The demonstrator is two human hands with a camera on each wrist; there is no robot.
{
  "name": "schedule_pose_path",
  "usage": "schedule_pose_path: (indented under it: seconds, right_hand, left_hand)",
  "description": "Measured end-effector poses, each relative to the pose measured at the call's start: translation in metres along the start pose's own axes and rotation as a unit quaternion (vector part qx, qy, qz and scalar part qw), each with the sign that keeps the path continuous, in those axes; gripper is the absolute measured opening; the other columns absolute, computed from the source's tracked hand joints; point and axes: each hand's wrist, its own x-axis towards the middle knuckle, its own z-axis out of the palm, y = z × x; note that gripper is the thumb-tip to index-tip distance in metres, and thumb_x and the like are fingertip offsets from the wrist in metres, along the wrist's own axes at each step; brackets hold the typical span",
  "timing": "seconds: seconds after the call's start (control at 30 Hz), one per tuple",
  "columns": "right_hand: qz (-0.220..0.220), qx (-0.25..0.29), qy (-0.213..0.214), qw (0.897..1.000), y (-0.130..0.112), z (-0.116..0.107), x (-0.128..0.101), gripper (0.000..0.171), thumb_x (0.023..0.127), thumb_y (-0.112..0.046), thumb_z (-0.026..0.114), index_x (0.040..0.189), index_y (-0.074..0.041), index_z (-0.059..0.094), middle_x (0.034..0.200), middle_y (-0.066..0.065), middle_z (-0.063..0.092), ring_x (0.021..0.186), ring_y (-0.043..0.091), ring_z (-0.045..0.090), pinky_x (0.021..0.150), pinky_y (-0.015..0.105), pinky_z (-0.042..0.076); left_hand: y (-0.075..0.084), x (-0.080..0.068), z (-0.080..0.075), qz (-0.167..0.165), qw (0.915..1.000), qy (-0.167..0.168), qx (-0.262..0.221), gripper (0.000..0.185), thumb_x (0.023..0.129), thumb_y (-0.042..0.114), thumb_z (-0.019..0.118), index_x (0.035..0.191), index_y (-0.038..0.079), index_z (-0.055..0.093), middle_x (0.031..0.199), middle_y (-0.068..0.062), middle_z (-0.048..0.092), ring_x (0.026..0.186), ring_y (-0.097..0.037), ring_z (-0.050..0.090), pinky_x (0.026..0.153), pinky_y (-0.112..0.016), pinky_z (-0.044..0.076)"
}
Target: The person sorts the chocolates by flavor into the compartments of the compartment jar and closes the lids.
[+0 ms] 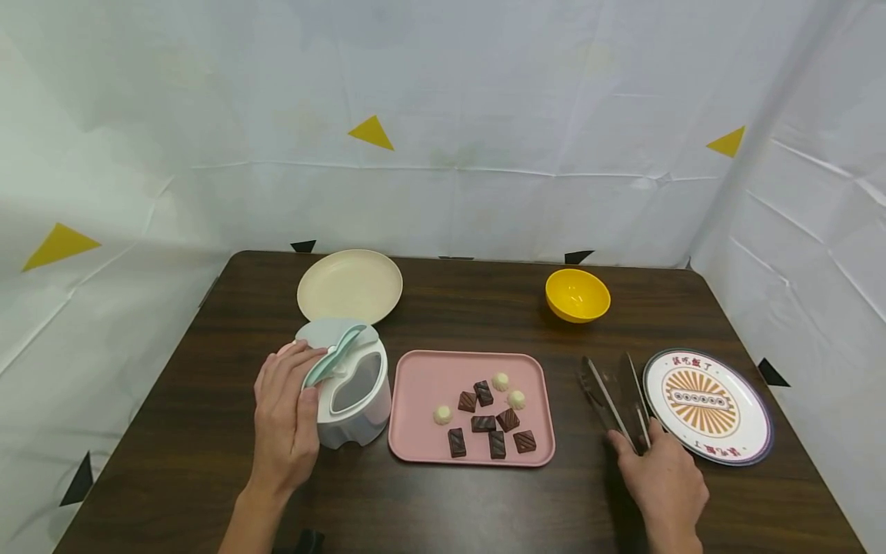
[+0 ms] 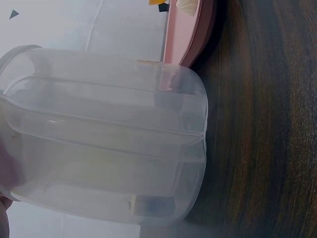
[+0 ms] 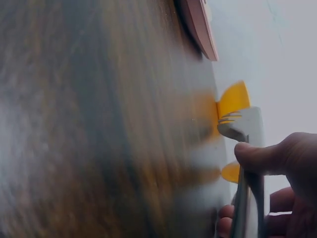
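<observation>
In the head view my left hand [image 1: 287,412] grips the mint-green handle on top of a white lidded container [image 1: 367,419], which has a translucent window in its lid. The left wrist view shows the cloudy, see-through side of that container [image 2: 109,129]; whether its base touches the table, I cannot tell. At the right my right hand [image 1: 664,473] holds a metal fork [image 3: 232,130] and what looks like a knife [image 1: 635,385] together. Thumb and fingers pinch their handles. Beside this hand lies a white oval plate [image 1: 741,388] with an orange printed design.
A pink tray [image 1: 422,377] between the hands bears several dark chocolates [image 1: 483,424] and 3 cream-coloured sweets [image 1: 442,415]. Behind stand a cream plate [image 1: 349,285] and a yellow bowl [image 1: 577,295]. White sheeting [image 1: 484,208] rises behind and beside the dark wooden table [image 1: 477,512].
</observation>
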Motion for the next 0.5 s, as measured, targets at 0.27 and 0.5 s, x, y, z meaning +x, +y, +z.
schedule_pose_path:
  seconds: [0.27,0.5]
  right_hand:
    - [-0.017,-0.002,0.016,1.000,-0.001,-0.006,0.001,0.065,0.088,-0.051,0.066,0.134,-0.006,0.054,0.105,0.024,0.060,0.092,0.053,0.058,0.062,0.063,0.042]
    - [-0.087,0.008,0.025,0.996,-0.015,-0.013,-0.002,0.064,0.090,-0.052,0.064,0.139,-0.012,0.055,0.116,0.015,0.062,0.096,0.048,0.060,0.066,0.062,0.043]
  left_hand:
    - [0.000,0.000,0.000,-0.002,1.0000,0.000,-0.002,0.036,0.095,0.018,0.043,0.116,0.003,0.067,0.120,-0.013,0.064,0.124,-0.039,0.049,0.109,-0.059,0.016]
    - [0.000,0.000,0.000,-0.006,1.0000,0.000,-0.007,0.035,0.094,0.016,0.043,0.116,0.003,0.067,0.120,-0.014,0.064,0.124,-0.040,0.049,0.110,-0.061,0.014]
